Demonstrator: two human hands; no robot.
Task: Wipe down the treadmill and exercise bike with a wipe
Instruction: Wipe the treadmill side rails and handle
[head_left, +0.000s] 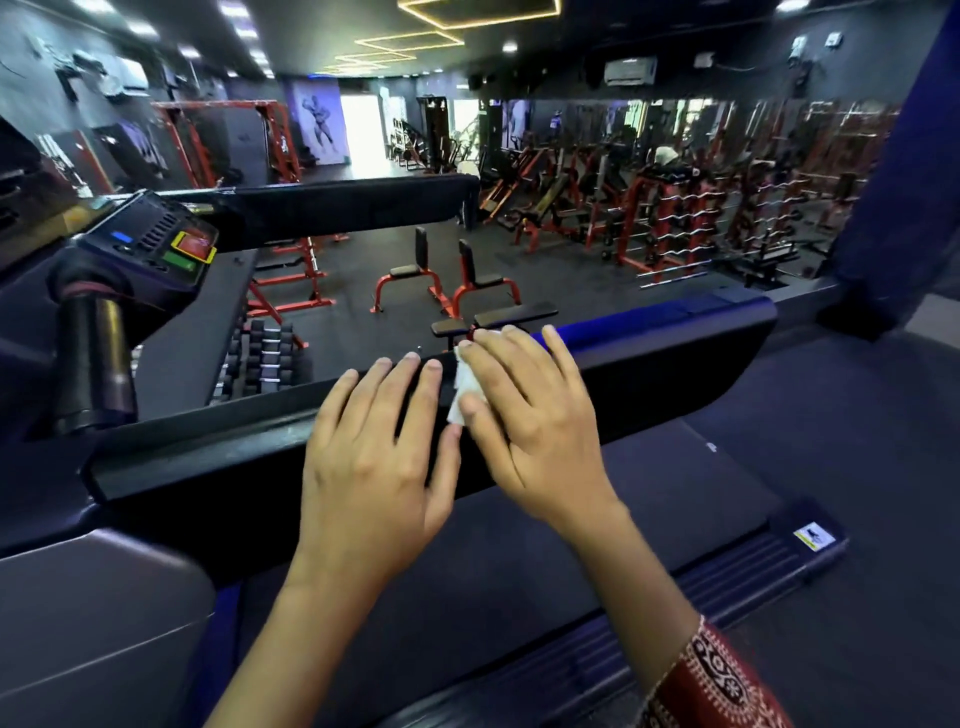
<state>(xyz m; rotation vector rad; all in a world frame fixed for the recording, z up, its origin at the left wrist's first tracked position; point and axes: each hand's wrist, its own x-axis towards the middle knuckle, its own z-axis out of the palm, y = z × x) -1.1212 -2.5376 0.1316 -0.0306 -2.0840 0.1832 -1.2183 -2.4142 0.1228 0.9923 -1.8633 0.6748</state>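
Beyond treadmill rail (208, 460), red benches (415, 280), dumbbells (265, 353).

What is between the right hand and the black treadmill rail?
A white wipe: the head view shows the right hand pressing it flat on the rail. The left hand rests on the rail bare.

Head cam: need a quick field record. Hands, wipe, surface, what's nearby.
left hand: flat on the black treadmill bar, fingers straight
right hand: fingers straight, pressing the wipe onto the same bar
wipe: white, mostly under the right hand, one edge showing between the hands
console: left of the hands, with red and green buttons
background: red benches, dumbbell rack
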